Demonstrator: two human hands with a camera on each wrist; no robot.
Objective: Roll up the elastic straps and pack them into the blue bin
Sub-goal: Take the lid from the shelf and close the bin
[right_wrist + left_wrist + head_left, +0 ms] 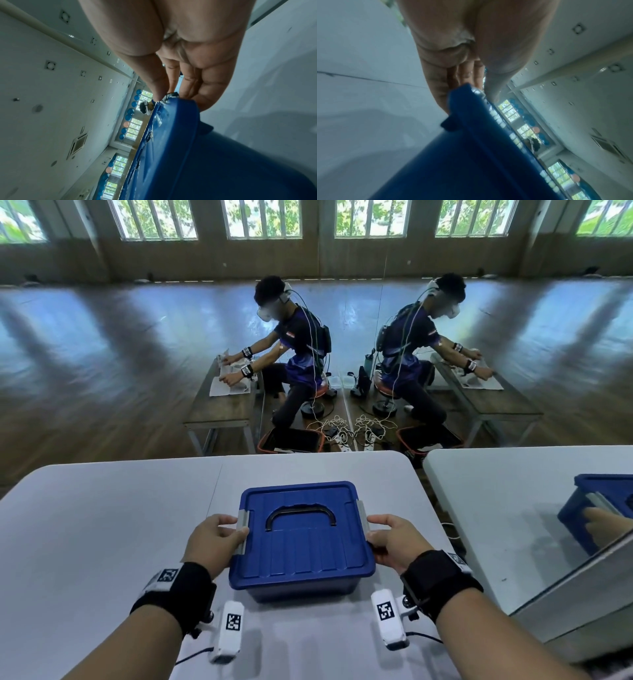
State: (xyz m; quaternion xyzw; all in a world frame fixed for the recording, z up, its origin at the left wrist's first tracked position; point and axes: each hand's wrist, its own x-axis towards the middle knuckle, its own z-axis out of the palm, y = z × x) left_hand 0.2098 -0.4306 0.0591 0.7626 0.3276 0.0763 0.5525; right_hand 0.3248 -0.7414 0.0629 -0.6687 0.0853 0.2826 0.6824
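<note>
Blue bin (pixel 301 546) w/ lid shut, grey side latches; left hand (pixel 212 539) & right hand (pixel 394 539) grip them.

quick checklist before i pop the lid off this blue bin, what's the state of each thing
1. Left hand on the left grey latch, thumb on top, fingers under the rim: ok.
2. Right hand at the right grey latch, same grip: ok.
3. Lid seated flat on the blue bin: ok, closed.
4. Latches released: cannot tell.
5. Bin standing on the white table: ok.
6. Elastic straps within reach: not ok, none in view; the bin's inside is hidden.
</note>
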